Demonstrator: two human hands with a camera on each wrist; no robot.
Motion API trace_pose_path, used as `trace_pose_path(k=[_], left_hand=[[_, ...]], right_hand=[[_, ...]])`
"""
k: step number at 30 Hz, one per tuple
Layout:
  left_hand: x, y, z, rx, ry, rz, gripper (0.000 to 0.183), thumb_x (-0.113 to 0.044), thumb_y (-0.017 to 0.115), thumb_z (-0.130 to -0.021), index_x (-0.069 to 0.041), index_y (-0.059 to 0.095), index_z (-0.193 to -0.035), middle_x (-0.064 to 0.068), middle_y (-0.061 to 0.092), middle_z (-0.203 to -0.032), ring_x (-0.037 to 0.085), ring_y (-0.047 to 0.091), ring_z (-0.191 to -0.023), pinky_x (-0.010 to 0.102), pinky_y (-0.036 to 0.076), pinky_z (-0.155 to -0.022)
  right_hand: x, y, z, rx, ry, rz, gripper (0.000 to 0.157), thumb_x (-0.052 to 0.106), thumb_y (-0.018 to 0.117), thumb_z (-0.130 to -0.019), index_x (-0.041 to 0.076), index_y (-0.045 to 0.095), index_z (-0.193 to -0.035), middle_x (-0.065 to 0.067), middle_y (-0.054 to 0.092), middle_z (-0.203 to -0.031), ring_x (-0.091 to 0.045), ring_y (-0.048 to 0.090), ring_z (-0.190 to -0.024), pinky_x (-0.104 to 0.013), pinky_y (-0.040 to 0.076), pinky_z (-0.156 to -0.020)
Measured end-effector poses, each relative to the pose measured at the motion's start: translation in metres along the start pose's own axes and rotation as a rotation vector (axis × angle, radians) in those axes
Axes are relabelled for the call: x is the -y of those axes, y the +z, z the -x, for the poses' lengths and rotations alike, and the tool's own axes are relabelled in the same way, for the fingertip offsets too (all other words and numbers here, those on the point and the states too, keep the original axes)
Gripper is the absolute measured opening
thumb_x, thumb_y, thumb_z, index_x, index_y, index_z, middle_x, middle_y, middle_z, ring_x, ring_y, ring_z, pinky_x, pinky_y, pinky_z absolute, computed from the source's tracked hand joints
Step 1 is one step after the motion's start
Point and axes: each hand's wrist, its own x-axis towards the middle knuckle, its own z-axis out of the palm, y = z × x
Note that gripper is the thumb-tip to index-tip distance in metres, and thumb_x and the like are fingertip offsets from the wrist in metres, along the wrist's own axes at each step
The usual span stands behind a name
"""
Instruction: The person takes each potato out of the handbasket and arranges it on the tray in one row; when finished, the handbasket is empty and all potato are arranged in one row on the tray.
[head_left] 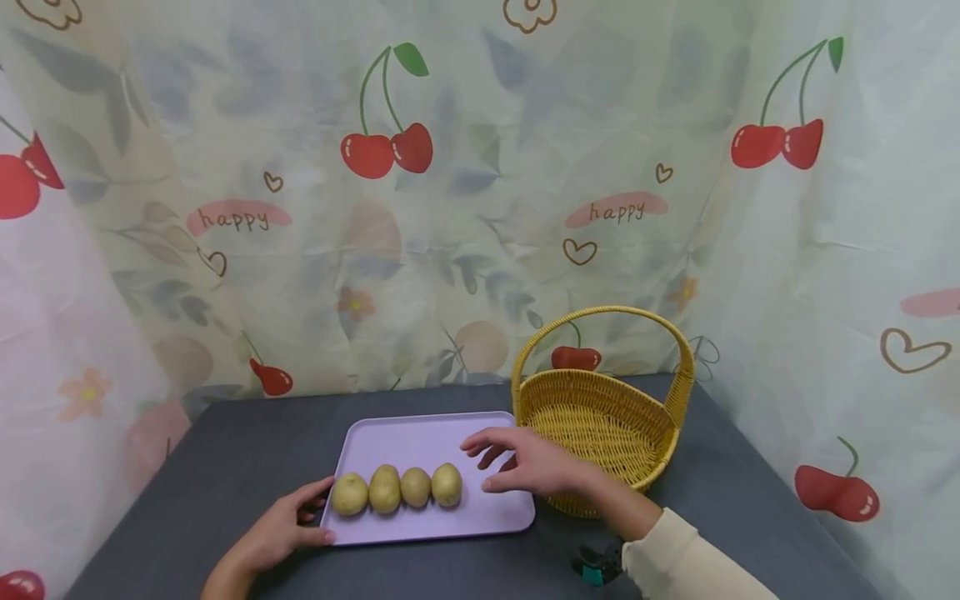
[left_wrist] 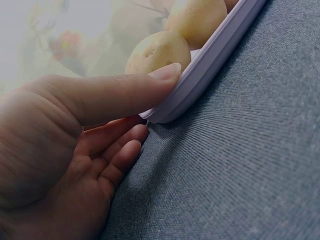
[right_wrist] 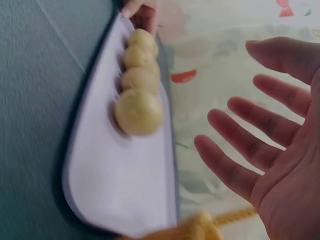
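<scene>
Several potatoes (head_left: 385, 489) lie in a row on the left half of a lilac tray (head_left: 420, 433). At the tray's left end my left hand (head_left: 276, 527) grips the near corner. The left wrist view shows its thumb (left_wrist: 130, 95) over the rim beside the end potato (left_wrist: 159, 54), with the other fingers curled below and outside. My right hand (head_left: 528, 462) hovers over the tray's right part, to the right of the potatoes. In the right wrist view its fingers (right_wrist: 235, 172) are spread and hold nothing.
A yellow wicker basket (head_left: 592, 417) with a tall arched handle stands behind and right of the tray, partly behind my right forearm. A small black and teal object (head_left: 596, 567) lies near my right sleeve. The dark cloth-covered table (head_left: 247, 450) meets a cherry-print curtain (head_left: 465, 275).
</scene>
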Motion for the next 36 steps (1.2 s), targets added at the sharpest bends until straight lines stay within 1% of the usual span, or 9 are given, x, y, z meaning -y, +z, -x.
trace_pose_path(k=[9,12,16,18,23,25,28,32,36], left_hand=[[0.000,0.000,0.002,-0.007,0.000,0.000,0.082,-0.018,0.083,-0.077,0.011,0.040,-0.141,0.024,0.058,-0.124,0.031,0.056,-0.103,0.043,0.044,-0.085],[0.000,-0.001,0.002,-0.005,-0.009,0.004,0.082,-0.018,0.082,-0.078,0.011,0.039,-0.141,0.024,0.057,-0.124,0.031,0.056,-0.103,0.042,0.045,-0.085],[0.001,-0.001,0.001,-0.002,-0.027,0.013,0.081,-0.019,0.081,-0.079,0.011,0.039,-0.142,0.024,0.057,-0.125,0.030,0.055,-0.104,0.043,0.044,-0.085],[0.002,0.000,0.000,-0.001,-0.034,0.017,0.082,-0.019,0.081,-0.079,0.011,0.038,-0.142,0.024,0.057,-0.125,0.030,0.055,-0.103,0.043,0.044,-0.085],[0.003,0.001,-0.001,0.003,-0.038,0.019,0.082,-0.019,0.081,-0.079,0.011,0.038,-0.142,0.024,0.056,-0.125,0.030,0.055,-0.103,0.043,0.044,-0.085],[0.003,0.000,-0.001,0.004,-0.033,0.019,0.082,-0.019,0.081,-0.079,0.011,0.038,-0.142,0.024,0.056,-0.125,0.030,0.055,-0.103,0.043,0.044,-0.085],[0.003,0.000,-0.001,0.007,-0.024,0.019,0.082,-0.018,0.081,-0.079,0.011,0.038,-0.142,0.025,0.056,-0.126,0.031,0.055,-0.104,0.043,0.044,-0.085],[0.001,-0.001,-0.001,0.011,-0.029,0.014,0.082,-0.019,0.081,-0.079,0.011,0.038,-0.142,0.025,0.056,-0.126,0.031,0.055,-0.104,0.044,0.044,-0.086],[0.000,-0.001,-0.001,0.012,-0.035,0.008,0.082,-0.020,0.081,-0.079,0.011,0.038,-0.142,0.025,0.056,-0.126,0.031,0.055,-0.104,0.044,0.044,-0.086]], right_hand=[[-0.003,-0.044,0.026,0.009,0.014,-0.018,0.043,0.014,0.069,-0.090,0.007,0.057,-0.131,-0.011,0.063,-0.119,-0.036,0.060,-0.107,-0.033,0.051,-0.084],[-0.009,-0.054,0.033,-0.017,0.040,-0.021,0.043,0.015,0.069,-0.090,0.004,0.058,-0.130,-0.017,0.062,-0.119,-0.038,0.060,-0.106,-0.034,0.051,-0.084],[-0.019,-0.064,0.041,-0.062,0.105,-0.039,0.045,0.020,0.069,-0.091,0.001,0.057,-0.130,-0.023,0.059,-0.122,-0.039,0.058,-0.110,-0.038,0.052,-0.083],[-0.025,-0.068,0.045,-0.065,0.146,-0.036,0.045,0.022,0.069,-0.091,0.002,0.057,-0.130,-0.021,0.058,-0.124,-0.040,0.055,-0.114,-0.041,0.051,-0.084],[-0.041,-0.073,0.052,-0.029,0.240,0.036,0.047,0.029,0.070,-0.090,0.010,0.058,-0.131,-0.010,0.057,-0.129,-0.041,0.048,-0.122,-0.049,0.044,-0.094],[-0.047,-0.074,0.054,-0.009,0.269,0.053,0.047,0.029,0.069,-0.090,0.010,0.058,-0.132,-0.011,0.056,-0.131,-0.041,0.048,-0.123,-0.050,0.042,-0.095],[-0.054,-0.072,0.056,0.035,0.332,0.031,0.048,0.029,0.069,-0.090,0.010,0.058,-0.133,-0.014,0.054,-0.134,-0.039,0.048,-0.123,-0.048,0.046,-0.091],[-0.060,-0.068,0.058,0.096,0.416,-0.024,0.049,0.028,0.069,-0.090,0.012,0.058,-0.135,-0.013,0.054,-0.131,-0.031,0.055,-0.110,-0.045,0.050,-0.081],[-0.064,-0.064,0.059,0.138,0.429,-0.032,0.044,0.028,0.070,-0.090,0.016,0.062,-0.131,-0.010,0.057,-0.112,-0.020,0.055,-0.086,-0.040,0.049,-0.071]])
